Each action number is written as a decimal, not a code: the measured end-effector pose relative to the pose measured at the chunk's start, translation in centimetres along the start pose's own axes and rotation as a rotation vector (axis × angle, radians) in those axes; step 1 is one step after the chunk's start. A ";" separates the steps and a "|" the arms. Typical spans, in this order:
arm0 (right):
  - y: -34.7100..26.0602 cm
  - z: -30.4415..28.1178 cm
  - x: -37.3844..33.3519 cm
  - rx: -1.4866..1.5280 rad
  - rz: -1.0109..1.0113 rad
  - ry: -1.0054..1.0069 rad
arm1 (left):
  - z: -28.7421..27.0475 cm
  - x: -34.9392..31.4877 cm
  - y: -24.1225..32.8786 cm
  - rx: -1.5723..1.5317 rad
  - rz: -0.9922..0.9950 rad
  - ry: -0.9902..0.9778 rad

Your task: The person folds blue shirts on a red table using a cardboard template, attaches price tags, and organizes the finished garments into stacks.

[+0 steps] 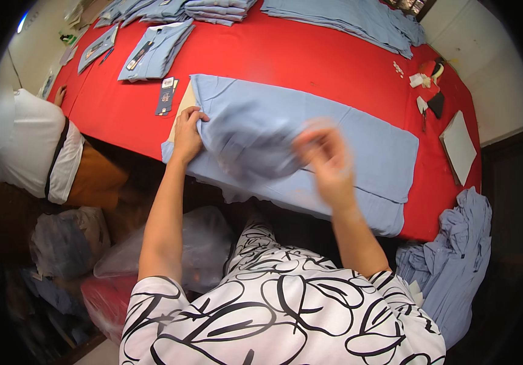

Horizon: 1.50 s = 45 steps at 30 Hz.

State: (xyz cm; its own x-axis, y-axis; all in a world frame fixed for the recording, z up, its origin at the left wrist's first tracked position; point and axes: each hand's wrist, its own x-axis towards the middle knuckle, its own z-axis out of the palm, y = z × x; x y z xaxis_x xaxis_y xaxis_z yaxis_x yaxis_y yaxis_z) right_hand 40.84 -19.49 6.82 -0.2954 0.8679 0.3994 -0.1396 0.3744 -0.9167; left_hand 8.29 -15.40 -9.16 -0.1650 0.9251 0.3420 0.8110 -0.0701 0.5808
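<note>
A light-blue shirt [365, 140] lies spread lengthwise over the near side of the red-covered table, its lower edge hanging over the front. At its left end my left hand [187, 134] grips the cloth, fingers curled beside a strip of cream board [183, 104]. My right hand [328, 161], smeared by motion, is closed at the edge of a lifted, blurred fold of the shirt [255, 143]. That fold, perhaps a sleeve, stands up between my hands. Just beyond my left hand lies a dark hang tag [165, 97].
Folded blue shirts [155, 52] and a flat stack of blue cloth [340, 24] lie across the table [261, 55]. White paper [458, 148] and small scraps sit at right. Blue garments [453, 261] hang off the right corner. Another person [24, 134] stands at left; plastic bags [194, 243] lie below.
</note>
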 end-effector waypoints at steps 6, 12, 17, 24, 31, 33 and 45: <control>8.5 -13.0 -4.6 -0.896 0.253 0.192 | 0.3 0.9 0.9 0.068 0.017 -0.049; 8.0 -4.6 -11.7 -0.234 0.703 -0.885 | -0.7 0.4 1.2 -0.009 0.030 -0.044; 25.0 1.5 -18.0 -0.298 0.922 -0.570 | -2.3 1.6 0.4 -0.156 -0.009 -0.232; 18.4 7.0 -9.7 -0.553 0.176 -0.835 | -3.2 1.6 0.5 0.023 -0.092 -0.341; 10.3 7.0 1.0 1.310 0.917 -0.592 | -5.0 4.4 1.2 -0.265 -0.395 -0.543; 9.1 5.9 6.0 1.445 0.669 -0.187 | -3.9 5.4 -2.8 -0.609 -0.639 -0.400; 6.8 -7.0 -17.9 -1.005 0.055 -0.155 | -2.7 5.4 -1.4 0.119 -0.164 -0.271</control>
State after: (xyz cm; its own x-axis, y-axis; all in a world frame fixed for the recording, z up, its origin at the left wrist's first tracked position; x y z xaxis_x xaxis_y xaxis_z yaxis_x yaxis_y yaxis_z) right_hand 51.75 -30.18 -6.58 -0.4066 0.8669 0.2884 0.7155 0.4984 -0.4895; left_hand 4.76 -11.34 -6.20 -0.1568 0.9871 0.0330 0.8486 0.1176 0.5159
